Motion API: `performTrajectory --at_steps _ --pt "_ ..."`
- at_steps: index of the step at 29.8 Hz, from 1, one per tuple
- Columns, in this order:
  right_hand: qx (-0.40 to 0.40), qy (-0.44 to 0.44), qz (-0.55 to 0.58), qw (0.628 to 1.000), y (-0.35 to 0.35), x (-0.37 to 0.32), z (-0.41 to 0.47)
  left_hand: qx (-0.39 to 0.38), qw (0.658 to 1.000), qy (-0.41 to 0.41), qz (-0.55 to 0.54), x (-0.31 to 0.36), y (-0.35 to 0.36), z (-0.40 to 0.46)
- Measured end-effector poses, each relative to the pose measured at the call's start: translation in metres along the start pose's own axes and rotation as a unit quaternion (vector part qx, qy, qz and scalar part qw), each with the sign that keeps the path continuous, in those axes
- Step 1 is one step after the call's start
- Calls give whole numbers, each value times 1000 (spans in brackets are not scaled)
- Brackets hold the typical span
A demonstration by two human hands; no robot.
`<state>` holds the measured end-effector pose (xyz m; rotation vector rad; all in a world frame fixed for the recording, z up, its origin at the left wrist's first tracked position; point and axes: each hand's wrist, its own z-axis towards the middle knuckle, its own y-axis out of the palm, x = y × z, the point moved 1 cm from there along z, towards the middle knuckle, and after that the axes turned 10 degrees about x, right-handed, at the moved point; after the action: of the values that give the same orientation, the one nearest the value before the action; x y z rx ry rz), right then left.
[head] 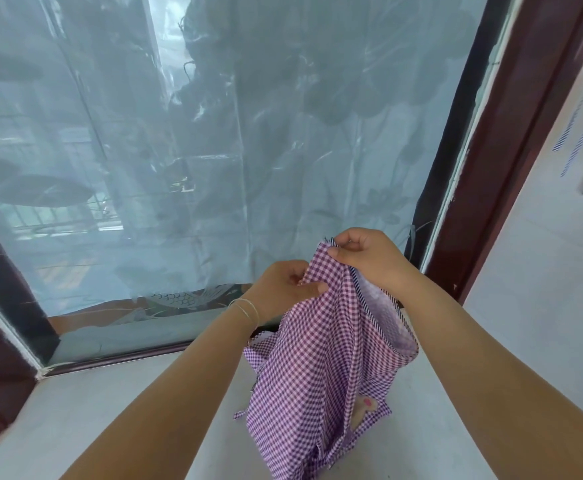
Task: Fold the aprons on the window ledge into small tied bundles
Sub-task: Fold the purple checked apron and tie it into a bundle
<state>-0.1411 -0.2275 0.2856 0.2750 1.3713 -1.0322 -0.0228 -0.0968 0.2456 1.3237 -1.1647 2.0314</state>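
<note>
Holding the purple-and-white gingham cotton apron [317, 358] by its top edge, we keep it raised above the pale grey stone window ledge [110, 427], its lower folds trailing down towards the bottom of the view. Our left hand [283, 289] pinches a fold of cloth between thumb and curled fingers; our right hand [366, 258] pinches the uppermost corner likewise, just above and beside the left. We judge this grip serves to bring edges together and let the cloth hang straight for a first fold. No tie is yet made. Striped binding runs along the hem. A thin thread bracelet [248, 311] circles the left wrist. Behind stands the frosted window pane [214, 133].
</note>
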Motion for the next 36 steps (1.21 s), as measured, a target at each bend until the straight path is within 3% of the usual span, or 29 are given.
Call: performTrajectory --at_steps 4,10,12,15,17,18,19,20,22,24,27,30,36 --pt "34 -41 -11 999 -14 -15 8 -122 969 -7 215 -19 11 4" --pt "139 -72 61 986 -47 -49 26 -84 948 -73 299 -72 12 6" --pt "168 -72 67 981 -57 -48 29 9 924 -80 374 -78 -3 8" --pt "231 -35 117 965 -65 -34 34 246 867 -55 430 -49 -54 12" --pt "267 1 162 950 -68 -21 35 386 836 35 387 -20 -94 12" --pt "283 17 176 943 -68 -15 36 420 825 90 367 -7 -109 12" --pt "299 32 196 933 -68 -11 37 414 830 125 351 5 -118 10" --pt "317 53 225 920 -70 -5 40 378 856 138 325 13 -120 9" --pt "334 105 283 893 -72 4 44 233 931 61 275 21 -116 8" --pt "333 145 295 884 -76 15 47 88 969 -36 230 12 -108 2" --pt "327 166 274 889 -77 27 44 -10 981 -74 179 -17 -97 -10" --pt "326 176 279 886 -75 34 42 -25 982 -109 155 -35 -92 -16" --pt "330 174 262 890 -74 36 46 -15 950 -85 299 -57 -92 -7"
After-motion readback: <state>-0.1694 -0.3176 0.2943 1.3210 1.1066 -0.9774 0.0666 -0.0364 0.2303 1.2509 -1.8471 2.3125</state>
